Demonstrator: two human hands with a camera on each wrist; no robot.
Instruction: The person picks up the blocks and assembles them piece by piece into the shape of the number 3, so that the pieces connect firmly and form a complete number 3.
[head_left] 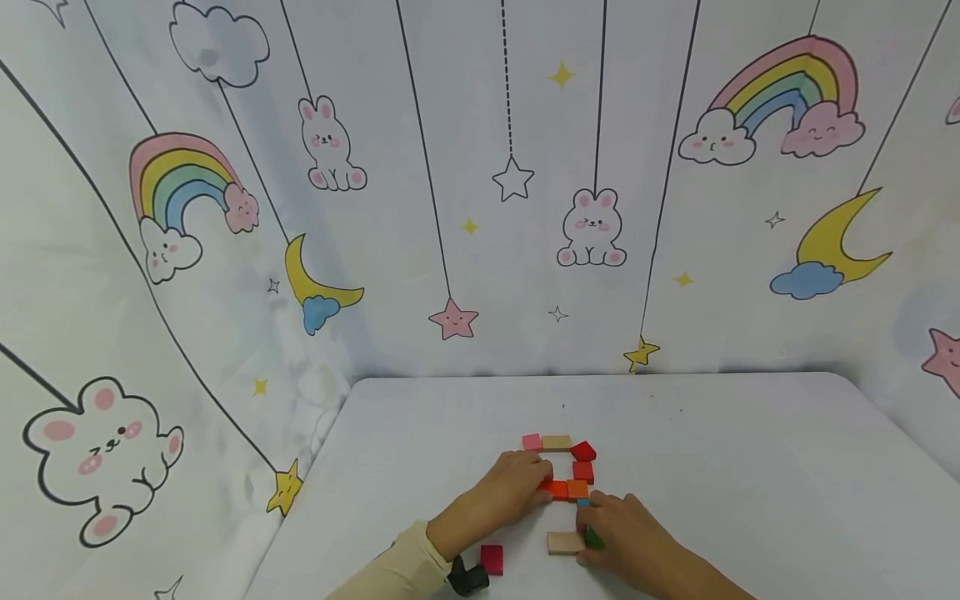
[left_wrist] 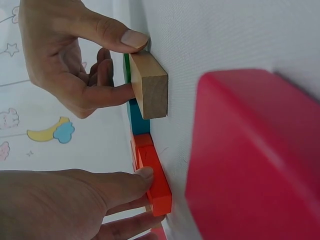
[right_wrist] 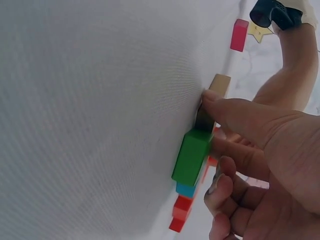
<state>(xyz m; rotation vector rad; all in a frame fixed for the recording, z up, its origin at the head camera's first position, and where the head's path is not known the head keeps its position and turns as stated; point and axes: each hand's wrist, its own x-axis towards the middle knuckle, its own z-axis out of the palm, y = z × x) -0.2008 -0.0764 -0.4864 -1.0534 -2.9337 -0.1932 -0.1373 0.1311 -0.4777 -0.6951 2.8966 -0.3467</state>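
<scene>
My left hand (head_left: 512, 485) pinches a long orange-red block (left_wrist: 159, 187) between thumb and fingers. This block lies end to end with an orange block (head_left: 577, 490). The right hand (head_left: 628, 537) grips a plain wooden block (left_wrist: 154, 92) near one end, thumb on one side and a finger on the other. Beside that end sits a green block (right_wrist: 192, 157), partly covered by the right hand in the head view. A blue block (left_wrist: 138, 118) stands between the green and orange ones. Above the orange block, a red block (head_left: 583, 472) and a red angled block (head_left: 583, 452) continue the line.
A wooden block (head_left: 557, 443) and a pink block (head_left: 532, 442) form the far end of the row. One crimson block (head_left: 492, 560) lies apart, near the black device (head_left: 468, 577) on the left wrist. A patterned cloth wall rises behind the white table (head_left: 750, 467).
</scene>
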